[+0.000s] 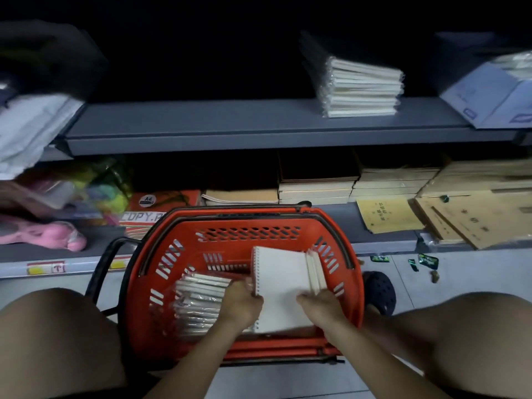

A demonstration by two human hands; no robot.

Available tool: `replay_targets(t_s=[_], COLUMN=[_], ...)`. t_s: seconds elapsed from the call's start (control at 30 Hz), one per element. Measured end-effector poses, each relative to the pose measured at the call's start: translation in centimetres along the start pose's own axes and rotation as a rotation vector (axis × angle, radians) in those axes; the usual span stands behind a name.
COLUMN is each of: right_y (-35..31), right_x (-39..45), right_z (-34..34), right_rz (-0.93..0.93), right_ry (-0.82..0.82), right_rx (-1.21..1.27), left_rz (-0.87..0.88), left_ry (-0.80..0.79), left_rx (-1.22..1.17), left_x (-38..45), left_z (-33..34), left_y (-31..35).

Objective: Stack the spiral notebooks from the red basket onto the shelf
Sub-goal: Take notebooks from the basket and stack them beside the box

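Inside the red basket (pixel 241 226), the left hand (pixel 240 305) and right hand (pixel 322 305) grip a batch of spiral notebooks (pixel 283 286) from either side, seemingly to keep them together for lifting.

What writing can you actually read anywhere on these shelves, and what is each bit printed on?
"A4": round black sticker on the orange paper pack.
"COPY" followed by cut-off letters: white-and-red copy paper wrapper.
Brown envelopes: printed characters, too blurred to read.
Shelf-edge price tags: too blurred to read.
Pale blue box: marks too small to read.
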State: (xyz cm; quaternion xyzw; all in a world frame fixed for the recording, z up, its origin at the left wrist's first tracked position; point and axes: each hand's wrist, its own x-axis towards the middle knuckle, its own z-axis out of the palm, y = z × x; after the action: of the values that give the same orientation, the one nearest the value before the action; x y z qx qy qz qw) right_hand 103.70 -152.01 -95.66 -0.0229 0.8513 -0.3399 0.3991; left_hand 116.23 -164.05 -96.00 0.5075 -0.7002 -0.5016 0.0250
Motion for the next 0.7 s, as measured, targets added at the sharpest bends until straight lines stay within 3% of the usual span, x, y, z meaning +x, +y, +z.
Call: replay_targets(t_s=[0.2,0.37,0.6,0.7], right_y=[0.4,0.7,0.9,0.8], right_x=[0.9,1.8,1.9,2.1], right_z=[0.5,-0.2,-0.6,-0.5], right_rz=[0.057,0.144,0.187,0.208], right_ry=[-0.029,-0.147,-0.216,-0.241], right_rx=[0.033,0.188,0.26,0.267], left_rz=[-0.058,-0.14,-0.135,-0.049], left_ry=[-0.03,-0.048,-0.088,-0.117], left_rx=[-0.056,-0.143,-0.255,-0.223], left_x=[0.6,1.2,1.2,0.9], left_z=[-0.2,-0.1,0.7,0.8], left_y=[-0.1,-0.4,-0.3,0.0])
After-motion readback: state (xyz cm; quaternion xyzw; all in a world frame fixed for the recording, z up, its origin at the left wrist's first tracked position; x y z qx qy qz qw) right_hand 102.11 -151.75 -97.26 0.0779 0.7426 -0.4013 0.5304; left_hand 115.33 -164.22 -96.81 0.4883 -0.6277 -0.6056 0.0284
